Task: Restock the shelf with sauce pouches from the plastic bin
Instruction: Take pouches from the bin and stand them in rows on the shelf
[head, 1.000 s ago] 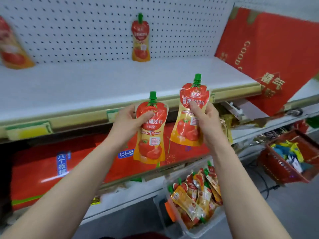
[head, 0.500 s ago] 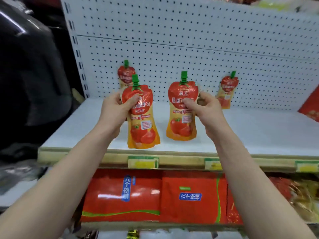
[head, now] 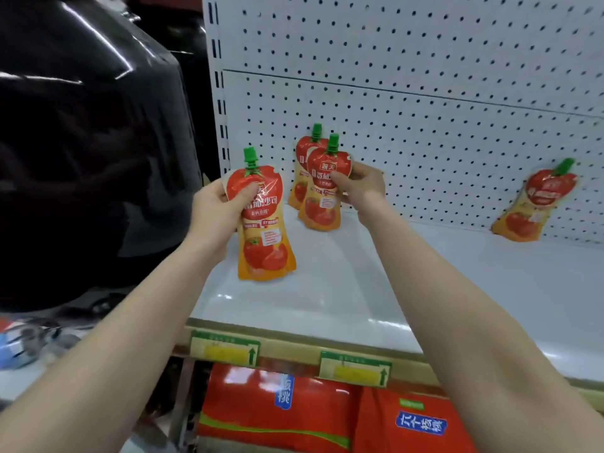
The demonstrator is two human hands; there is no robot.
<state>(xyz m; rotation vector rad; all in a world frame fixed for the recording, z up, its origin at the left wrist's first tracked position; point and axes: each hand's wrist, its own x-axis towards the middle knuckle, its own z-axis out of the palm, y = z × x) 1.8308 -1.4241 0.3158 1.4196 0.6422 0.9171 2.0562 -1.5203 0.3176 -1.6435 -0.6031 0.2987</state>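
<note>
At the far left a large glossy black mass (head: 85, 152) fills the space beside the shelving. Next to it begins the white shelf (head: 392, 282), backed by a white pegboard (head: 425, 93). The left hand (head: 217, 217) has its fingers closed around the upper part of a red and orange sauce pouch (head: 264, 230) with a green cap, thumb pressed on the front; the pouch hangs upright over the shelf's left end, and whether its bottom touches the surface cannot be told. A little further right, the right hand (head: 359, 184) pinches a second pouch (head: 325, 191) by its upper right edge, fingers closed on it, holding it upright near the back of the shelf, directly in front of a third pouch (head: 302, 158) that leans on the pegboard. Far to the right a fourth pouch (head: 536, 204) leans tilted against the pegboard, well apart from the others. Along the shelf's front edge sit two yellow and green price tags (head: 225, 351), and red packages (head: 277, 413) with blue labels lie on the level below.
</note>
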